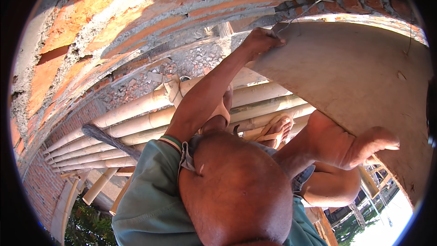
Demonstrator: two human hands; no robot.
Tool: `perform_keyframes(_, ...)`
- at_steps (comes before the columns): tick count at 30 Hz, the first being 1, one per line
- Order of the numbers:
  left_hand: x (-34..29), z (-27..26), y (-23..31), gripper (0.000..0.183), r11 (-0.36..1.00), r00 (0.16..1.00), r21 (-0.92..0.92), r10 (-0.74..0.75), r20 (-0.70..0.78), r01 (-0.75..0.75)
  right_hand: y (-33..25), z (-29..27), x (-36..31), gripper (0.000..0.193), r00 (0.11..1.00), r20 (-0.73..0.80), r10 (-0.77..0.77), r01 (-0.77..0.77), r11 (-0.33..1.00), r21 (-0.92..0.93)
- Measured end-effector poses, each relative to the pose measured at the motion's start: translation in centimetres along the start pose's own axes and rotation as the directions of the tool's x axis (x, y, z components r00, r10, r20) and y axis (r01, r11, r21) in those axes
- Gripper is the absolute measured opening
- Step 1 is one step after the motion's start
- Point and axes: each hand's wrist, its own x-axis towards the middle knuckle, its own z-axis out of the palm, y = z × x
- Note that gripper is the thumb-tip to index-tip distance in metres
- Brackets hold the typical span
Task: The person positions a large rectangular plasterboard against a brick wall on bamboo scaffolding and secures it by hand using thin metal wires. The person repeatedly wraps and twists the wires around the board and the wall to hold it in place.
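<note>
A large flat brown board, which looks like plywood, slants across the right side of the view. At its upper left corner, my left hand closes on the edge, fingertips over the top face. Closer in, my right hand grips the near edge with the thumb stretched along it; the board partly hides its fingers. A thin wire rises from the corner beside my left hand. Another thin wire stands near the far edge.
Under my sandalled feet lies a platform of bamboo poles. A dark bundle of strands rests across them. A brick wall with rough mortar curves along the left and far side. Rubble lies below, beyond the poles.
</note>
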Motion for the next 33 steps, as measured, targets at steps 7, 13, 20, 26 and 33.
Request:
perform_keyframes(7, -0.7, -0.5, -0.2, 0.022, 0.968, 0.965, 0.053, 0.248, -0.086, -0.245, -0.6, -0.1, -0.1, 0.058, 0.956, 0.213, 0.202, -0.283, 0.828, 0.483)
perform_keyframes(13, -0.5, -0.6, 0.6, 0.020, 0.955, 0.972, 0.187, 0.234, 0.000, -0.230, -0.4, 1.5, -0.5, 0.057, 0.971, 0.240, -0.016, -0.039, 0.974, 0.222)
perform_keyframes(20, -1.1, -1.3, 0.6, 0.020, 0.954, 0.964, -0.147, 0.250, -0.090, -0.261, 0.6, 4.1, 0.3, 0.050, 0.988, 0.122, -0.100, 0.110, 0.990, -0.084)
perform_keyframes(26, -0.2, -1.7, 1.7, 0.028, 0.932, 0.961, 0.245, 0.277, -0.007, -0.267, 1.7, 5.5, 0.2, 0.051, 0.967, 0.142, -0.214, 0.239, 0.950, -0.200)
perform_keyframes(33, -5.1, -4.0, 4.5, 0.035, 0.889, 0.988, 0.435, 0.150, 0.021, -0.144, 1.7, 5.4, 0.1, 0.051, 0.976, 0.036, -0.216, 0.219, 0.965, -0.148)
